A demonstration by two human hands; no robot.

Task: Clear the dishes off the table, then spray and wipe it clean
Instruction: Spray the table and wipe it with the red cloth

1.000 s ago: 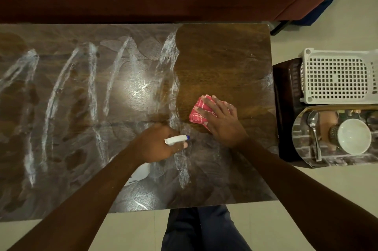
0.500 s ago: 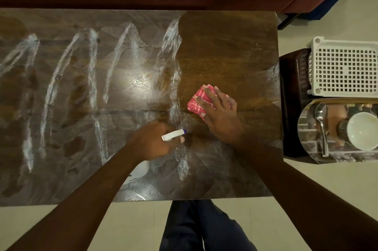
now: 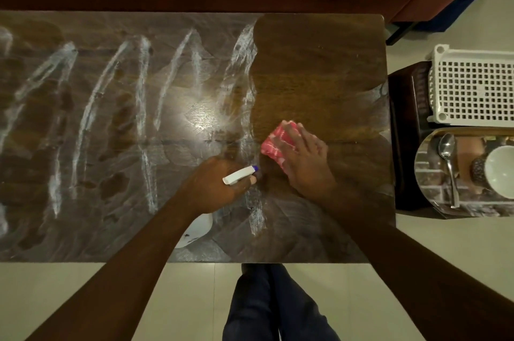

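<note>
Pressing a pink patterned cloth (image 3: 278, 141) flat against the dark wooden counter (image 3: 319, 76), the right hand (image 3: 307, 167) lies with fingers straight, toward the counter's right end. Just beside it, the left hand (image 3: 214, 187) grips a white spray bottle with a blue nozzle (image 3: 239, 175), fingers curled round it. White foamy streaks (image 3: 142, 118) cross the counter's left part, while a metal spoon (image 3: 448, 165) and white bowl (image 3: 500, 171) sit on a shiny oval tray (image 3: 429, 190) off to the right.

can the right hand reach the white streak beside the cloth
Probably yes: the right hand presses the pink patterned cloth beside the white foam streak; the left hand, gripping a white spray bottle, crowds it.
</note>
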